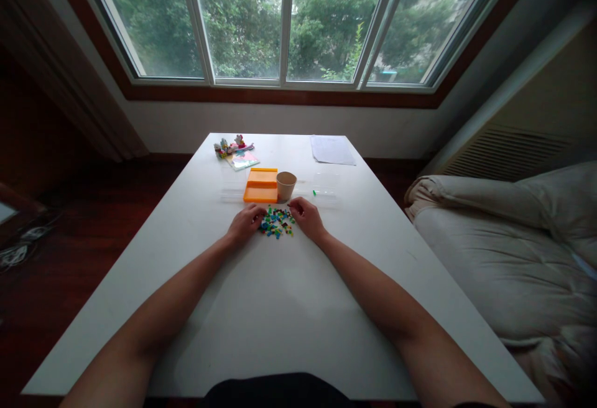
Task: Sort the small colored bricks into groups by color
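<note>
Coloured building-block pieces are lying in a loose pile near the middle of the white table, and I am seeing both bare hands working at its edges. The left hand is resting at the pile's left side, fingers curling inward; the right hand is hovering or resting at its far right edge, fingertips bending close together. I cannot tell whether either is gripping a piece, since the fingers are hiding their tips. Just beyond, an orange tray is sitting beside a brown cup, which is standing upright close to the right fingers. A knuckle catching its rim could be tipping it over. Clear plastic containers are barely showing against the white, so a reaching hand could be nudging one unseen. Because the pieces are so tiny and crowded, a sweeping wrist could be scattering them, or a pinch could be slipping.
</note>
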A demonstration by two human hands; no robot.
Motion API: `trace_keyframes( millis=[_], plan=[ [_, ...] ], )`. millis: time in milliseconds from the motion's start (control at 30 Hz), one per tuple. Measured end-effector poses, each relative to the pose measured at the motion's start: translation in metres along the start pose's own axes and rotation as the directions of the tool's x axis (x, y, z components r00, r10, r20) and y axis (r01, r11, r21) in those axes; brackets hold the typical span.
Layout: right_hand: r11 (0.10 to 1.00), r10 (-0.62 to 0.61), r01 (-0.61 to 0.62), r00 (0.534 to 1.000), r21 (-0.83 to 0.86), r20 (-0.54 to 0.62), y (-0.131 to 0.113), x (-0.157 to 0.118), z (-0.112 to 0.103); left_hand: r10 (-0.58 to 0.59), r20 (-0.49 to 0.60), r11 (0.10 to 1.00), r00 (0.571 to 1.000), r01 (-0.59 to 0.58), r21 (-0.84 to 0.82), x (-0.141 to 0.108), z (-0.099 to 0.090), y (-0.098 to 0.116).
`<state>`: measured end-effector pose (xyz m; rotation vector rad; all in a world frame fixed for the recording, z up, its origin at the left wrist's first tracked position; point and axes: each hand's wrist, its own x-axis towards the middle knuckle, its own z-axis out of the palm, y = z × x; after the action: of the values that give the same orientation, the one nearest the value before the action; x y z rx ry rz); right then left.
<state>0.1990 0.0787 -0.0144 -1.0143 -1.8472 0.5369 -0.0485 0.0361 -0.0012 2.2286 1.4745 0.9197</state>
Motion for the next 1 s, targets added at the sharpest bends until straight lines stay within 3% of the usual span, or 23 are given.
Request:
trace_keyframes(
  millis=[200, 533, 800, 1000],
  plan=[
    [0.988, 0.138, -0.125, 0.979, 0.09, -0.149, 0.018, 0.008, -0.006, -0.027, 0.015, 1.0, 1.0, 0.027, -0.016, 0.0, 0.001, 0.0],
    [0.869, 0.406, -0.335, 0.903, 0.364, -0.139, 0.044, 0.017, -0.008, -0.035, 0.041, 0.999, 0.999, 0.036, -0.003, 0.001, 0.001, -0.002],
    [0.799, 0.473, -0.36, 0.871, 0.481, -0.135, 0.046, 0.02, -0.009, -0.026, 0.006, 1.0, 1.0, 0.026, -0.006, 0.001, -0.002, -0.004],
    [0.772, 0.476, -0.36, 0.874, 0.523, -0.101, 0.044, 0.021, -0.015, -0.076, -0.058, 0.996, 0.995, 0.078, 0.044, 0.001, -0.007, -0.012]
  ],
)
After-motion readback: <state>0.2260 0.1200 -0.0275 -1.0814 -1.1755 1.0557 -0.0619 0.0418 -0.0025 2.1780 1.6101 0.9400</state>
